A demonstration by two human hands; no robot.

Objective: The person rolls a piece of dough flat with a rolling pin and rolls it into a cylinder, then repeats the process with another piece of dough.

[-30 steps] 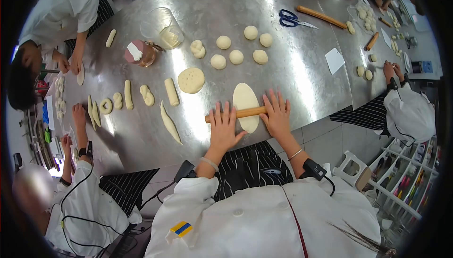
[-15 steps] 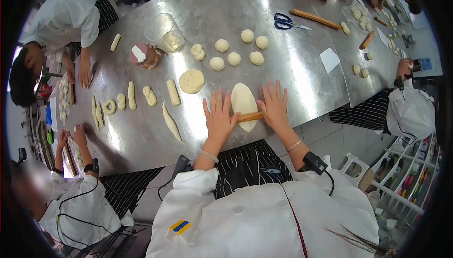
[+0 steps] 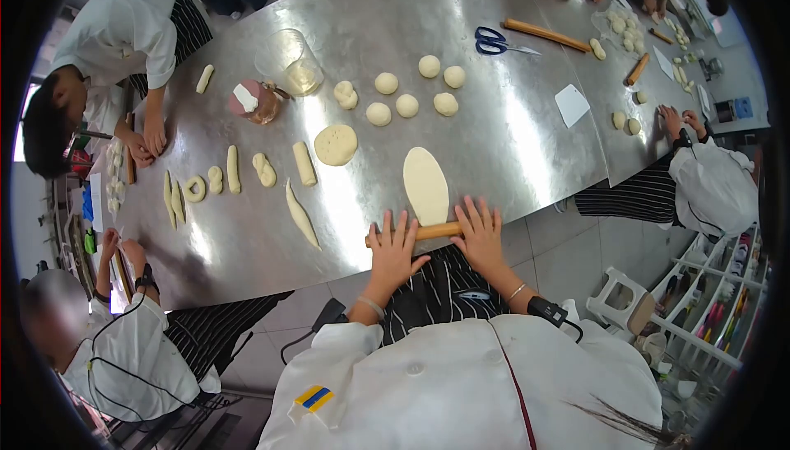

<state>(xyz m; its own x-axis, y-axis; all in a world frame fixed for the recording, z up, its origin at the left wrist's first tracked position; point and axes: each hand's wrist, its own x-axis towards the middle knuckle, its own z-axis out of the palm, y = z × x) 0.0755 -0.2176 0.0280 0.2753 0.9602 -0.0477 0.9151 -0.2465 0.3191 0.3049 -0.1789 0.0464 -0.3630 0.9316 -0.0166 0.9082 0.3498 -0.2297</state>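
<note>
A flat oval of dough (image 3: 426, 182) lies on the steel table in front of me, its near end at a wooden rolling pin (image 3: 436, 231). My left hand (image 3: 397, 252) rests on the pin's left part, fingers stretched out and apart. On the right part lies my right hand (image 3: 480, 240), also with fingers spread. Both palms press on the pin near the table's front edge. Left of the oval are a round flat dough disc (image 3: 336, 145), a tapered dough strip (image 3: 301, 215) and a short dough roll (image 3: 304, 163). Several dough balls (image 3: 406, 106) sit beyond.
Blue-handled scissors (image 3: 502, 41), another rolling pin (image 3: 547, 35) and a white scraper (image 3: 572, 106) lie to the right. A clear container (image 3: 300, 75) and a reddish jar (image 3: 257, 104) stand at the back left. Other people work around the table (image 3: 527, 141).
My hands and the rolling pin have moved toward me, from across the dough to its near end. The oval looks slightly longer. A person at the right has shifted their hands.
</note>
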